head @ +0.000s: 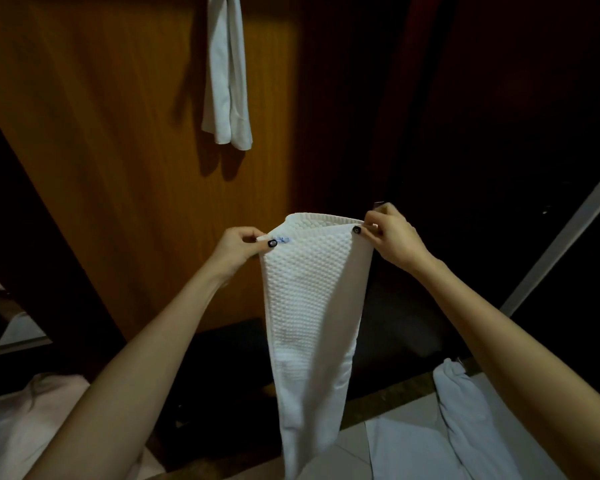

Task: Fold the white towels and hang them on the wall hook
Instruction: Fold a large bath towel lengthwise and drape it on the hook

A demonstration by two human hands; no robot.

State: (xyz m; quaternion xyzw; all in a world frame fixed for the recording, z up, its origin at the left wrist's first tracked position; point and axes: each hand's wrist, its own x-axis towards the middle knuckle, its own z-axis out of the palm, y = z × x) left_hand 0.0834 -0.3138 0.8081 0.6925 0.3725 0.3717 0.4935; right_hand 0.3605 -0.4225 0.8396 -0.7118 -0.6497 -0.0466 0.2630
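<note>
We see a white towel (pixel 309 306) held up in mid-air between both hands, in front of a wooden panel (pixel 118 133). It is doubled lengthwise into a long band, broad at the top and tapering as it hangs. Its near face has a raised waffle weave of small bumps; the right-hand flap is smooth and plain. The top edge bows back in a soft curve between the hands, and a small blue tag (pixel 283 240) lies at its left corner.

The left hand (pixel 238 249) pinches the top left corner, thumb pressed on the near face and fingers curled behind. The right hand (pixel 394 239) pinches the top right corner the same way. Both thumbnails are painted black.

On the panel, whose grain is warm, orange-brown and glossy, a second towel (pixel 226 81) hangs in narrow, smooth folds, its top running out of view, so we cannot tell what holds it. Its lower ends are rounded and cast a shadow on the wood.

At lower right a third towel (pixel 465 427) lies crumpled on a pale flat surface, beside a speckled stone ledge (pixel 395 393). A grey metal strip (pixel 561 237) slants up the dark right side. At lower left we see soft pale pink cloth (pixel 21 427).
</note>
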